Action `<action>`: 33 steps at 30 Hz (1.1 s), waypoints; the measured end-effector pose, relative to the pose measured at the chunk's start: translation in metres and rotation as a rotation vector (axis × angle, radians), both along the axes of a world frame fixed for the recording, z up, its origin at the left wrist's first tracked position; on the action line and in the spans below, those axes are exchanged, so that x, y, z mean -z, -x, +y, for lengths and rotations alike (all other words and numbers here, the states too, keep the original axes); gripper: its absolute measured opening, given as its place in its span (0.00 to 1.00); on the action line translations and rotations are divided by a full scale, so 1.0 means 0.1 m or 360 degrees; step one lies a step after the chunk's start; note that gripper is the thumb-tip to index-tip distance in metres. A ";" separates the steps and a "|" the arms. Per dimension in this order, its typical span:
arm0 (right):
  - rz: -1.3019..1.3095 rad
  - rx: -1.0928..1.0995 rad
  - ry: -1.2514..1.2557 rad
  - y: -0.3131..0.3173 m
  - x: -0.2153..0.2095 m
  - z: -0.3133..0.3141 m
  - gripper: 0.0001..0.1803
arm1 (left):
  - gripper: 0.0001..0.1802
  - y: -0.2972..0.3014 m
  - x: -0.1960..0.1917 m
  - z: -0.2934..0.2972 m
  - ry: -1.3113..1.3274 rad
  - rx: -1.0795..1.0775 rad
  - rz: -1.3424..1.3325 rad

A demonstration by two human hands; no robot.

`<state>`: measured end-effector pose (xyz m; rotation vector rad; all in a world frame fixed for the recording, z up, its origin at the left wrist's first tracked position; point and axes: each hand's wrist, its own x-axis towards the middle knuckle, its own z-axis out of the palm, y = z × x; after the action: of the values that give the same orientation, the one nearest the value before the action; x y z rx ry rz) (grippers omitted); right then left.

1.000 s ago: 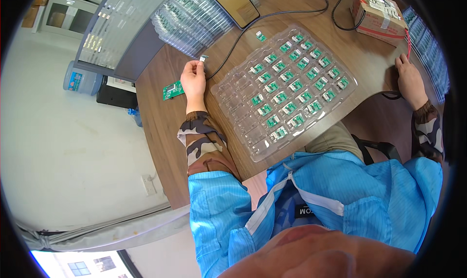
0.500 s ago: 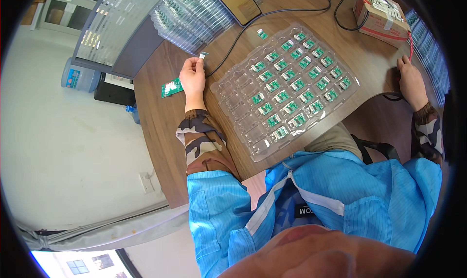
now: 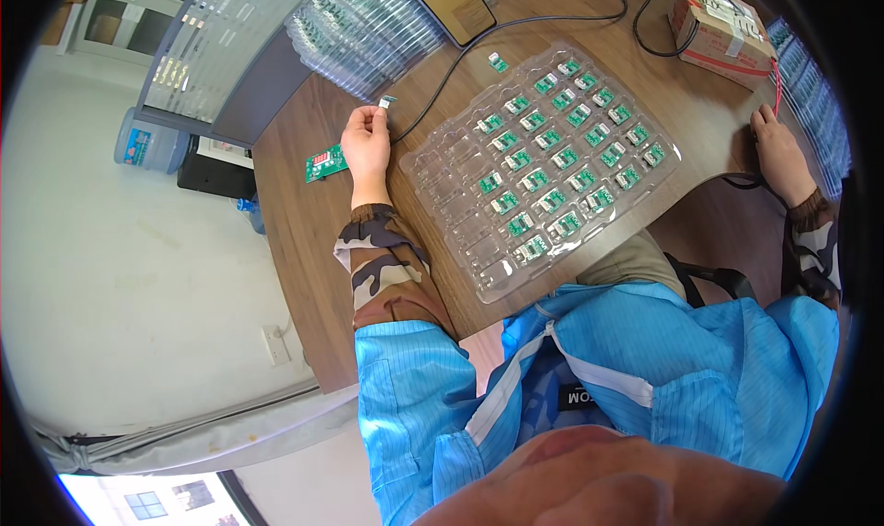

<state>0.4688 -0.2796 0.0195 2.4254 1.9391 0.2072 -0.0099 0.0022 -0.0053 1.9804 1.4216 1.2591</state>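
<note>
My left hand (image 3: 366,150) is closed in a pinch on a small circuit board (image 3: 388,101), held by its pale end above the table. Beside the wrist lies a larger green circuit board (image 3: 322,164) with a red lit display, partly covered by the hand. To the right, a clear plastic tray (image 3: 481,291) holds rows of small green circuit boards, with vacant pockets along its left side. My right hand (image 3: 783,156) rests at the table's right edge, fingers stretched out, close to a red wire (image 3: 778,93) coming down from a cardboard box (image 3: 725,33).
Stacked clear trays of boards (image 3: 359,42) stand at the back, beside a phone-like dark-framed device (image 3: 451,5). A black cable (image 3: 552,19) crosses the table. One loose board (image 3: 497,63) lies behind the tray. More stacked trays (image 3: 810,102) stand at far right.
The larger green board's display now glows red; it was unlit before. My left hand keeps its pinch on the small board with hardly any movement. My right hand stays in place.
</note>
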 end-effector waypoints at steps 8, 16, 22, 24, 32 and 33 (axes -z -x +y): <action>-0.0079 -0.0051 0.0007 -0.02 -0.06 -0.10 0.15 | 0.08 -0.02 0.02 0.00 -0.0008 -0.0004 -0.0020; -0.0103 -0.0560 -0.0455 1.14 -0.84 0.91 0.15 | 0.07 0.02 -0.01 -0.04 0.0020 -0.0049 0.0010; 0.0363 -0.1276 -0.0917 1.69 -0.51 2.17 0.19 | 0.07 -0.05 0.00 -0.03 0.0049 -0.0024 0.0018; 0.0341 -0.1226 -0.1007 1.82 -0.43 2.49 0.20 | 0.07 -0.02 -0.03 -0.07 0.0049 -0.0059 0.0038; 0.0162 -0.1007 -0.1373 1.90 -0.35 2.78 0.21 | 0.06 -0.07 -0.03 -0.08 0.0089 -0.0040 -0.0024; 0.0168 -0.1063 -0.1365 1.92 -0.47 2.73 0.19 | 0.06 -0.05 -0.04 -0.09 0.0088 -0.0058 -0.0002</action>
<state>0.2764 -0.0069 0.0664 1.9796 3.1254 1.1464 -0.0046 -0.0068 -0.0016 1.9254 1.4818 1.2230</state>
